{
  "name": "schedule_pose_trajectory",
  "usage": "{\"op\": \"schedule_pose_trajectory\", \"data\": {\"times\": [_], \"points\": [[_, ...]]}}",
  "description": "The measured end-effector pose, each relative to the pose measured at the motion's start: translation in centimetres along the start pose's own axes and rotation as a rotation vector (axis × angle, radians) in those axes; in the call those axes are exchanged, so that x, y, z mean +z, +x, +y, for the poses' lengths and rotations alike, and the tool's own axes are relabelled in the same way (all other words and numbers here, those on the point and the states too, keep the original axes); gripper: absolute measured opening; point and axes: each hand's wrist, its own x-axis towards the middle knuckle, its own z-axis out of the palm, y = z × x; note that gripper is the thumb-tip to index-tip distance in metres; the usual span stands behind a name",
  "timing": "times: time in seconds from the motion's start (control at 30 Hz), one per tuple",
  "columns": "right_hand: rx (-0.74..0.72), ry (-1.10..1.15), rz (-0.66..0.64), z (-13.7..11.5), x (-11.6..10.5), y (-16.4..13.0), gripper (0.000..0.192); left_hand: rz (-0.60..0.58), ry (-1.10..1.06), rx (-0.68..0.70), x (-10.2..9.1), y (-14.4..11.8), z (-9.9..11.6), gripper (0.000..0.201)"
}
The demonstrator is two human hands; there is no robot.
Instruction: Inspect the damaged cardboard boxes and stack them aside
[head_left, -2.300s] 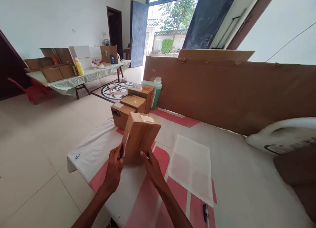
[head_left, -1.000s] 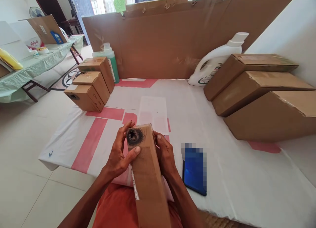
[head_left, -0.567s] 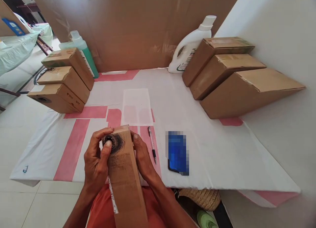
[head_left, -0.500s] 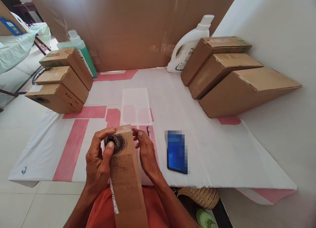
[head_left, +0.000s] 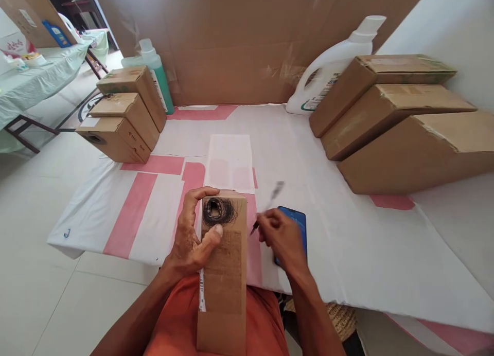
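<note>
A long cardboard box (head_left: 223,273) rests on my lap and against the table edge. Black scribble surrounds the round hole near its upper end. My left hand (head_left: 198,232) grips the box, fingers over the top left edge and thumb on the front face below the hole. Right of the box, my right hand (head_left: 280,237) pinches a slim pen (head_left: 255,227), blurred by motion, with its dark tip pointing down and left. Partly hidden behind that hand, a phone (head_left: 297,217) lies on the table. A white paper sheet (head_left: 229,163) lies beyond the box.
Several cardboard boxes stand left (head_left: 116,137) and right (head_left: 397,150) on the white and pink cloth (head_left: 304,160). Behind them are a green bottle (head_left: 160,75) and a white jug (head_left: 335,68). A tall cardboard panel (head_left: 239,47) closes off the back.
My right hand has left the box's right side and picked up the pen from the table. My left thumb has slid off the hole onto the face below. The view has shifted.
</note>
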Motion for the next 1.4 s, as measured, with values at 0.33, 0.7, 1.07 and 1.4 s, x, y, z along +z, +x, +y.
{"op": "schedule_pose_trajectory", "data": {"times": [0.33, 0.7, 1.07, 1.4], "points": [[-0.492, 0.693, 0.048, -8.8, -1.0, -6.3, 0.018, -0.006, -0.065, 0.063, 0.6, -0.3, 0.6, 0.053], [-0.541, 0.657, 0.061, -7.8, 0.5, -7.7, 0.012, 0.023, -0.072, 0.098, 0.5, -0.4, 1.4, 0.04], [-0.749, 0.255, 0.389, -9.3, 0.5, -7.2, 0.027, 0.094, -0.049, 0.087, 1.1, -0.7, 2.7, 0.028], [-0.681, -0.028, 0.288, -9.5, 2.2, -6.4, 0.029, 0.138, -0.003, 0.086, 1.5, -0.6, 2.6, 0.028]]}}
